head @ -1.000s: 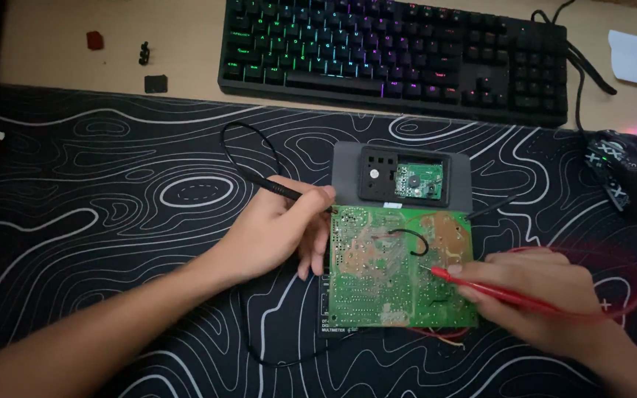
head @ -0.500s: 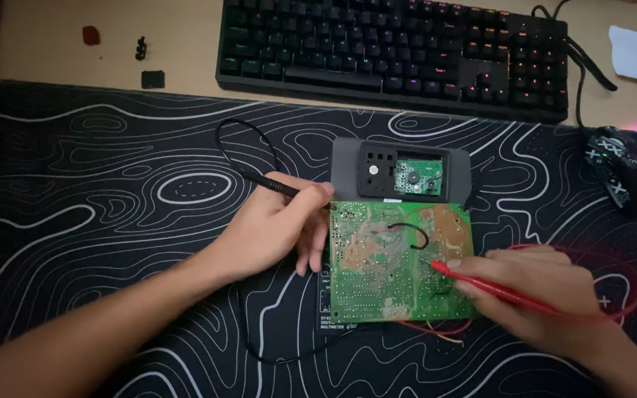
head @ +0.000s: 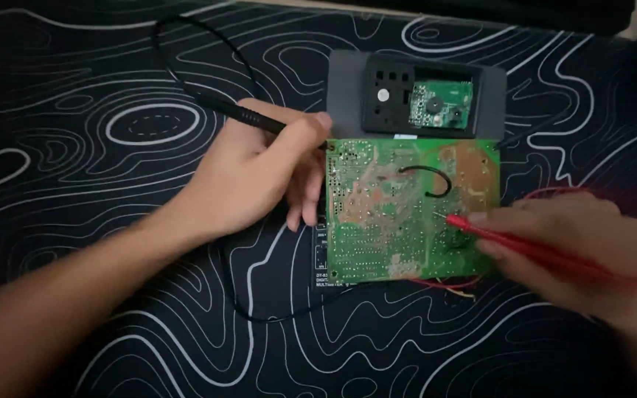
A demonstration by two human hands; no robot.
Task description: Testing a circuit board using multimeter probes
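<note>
Head view: your left hand (head: pixel 259 173) grips the black probe (head: pixel 248 116) at the board's (head: pixel 407 214) top-left corner, your right hand (head: pixel 576 250) pinches the red probe (head: pixel 510 242), its tip pointing left onto the board's right half.

Two hands are working over one green circuit board (head: pixel 407 214): one left hand (head: pixel 259 180) and one right hand (head: pixel 576 247). Two test probes are showing, one black probe (head: pixel 256 118) and one red probe (head: pixel 510 243), each trailing one lead of its own colour. One grey housing (head: pixel 416 92) is lying above the board, carrying one small green board (head: pixel 440 103) inside. One black jumper wire (head: pixel 429 180) is arching over the big board. One patterned desk mat (head: pixel 75 110) is lying under everything.
</note>
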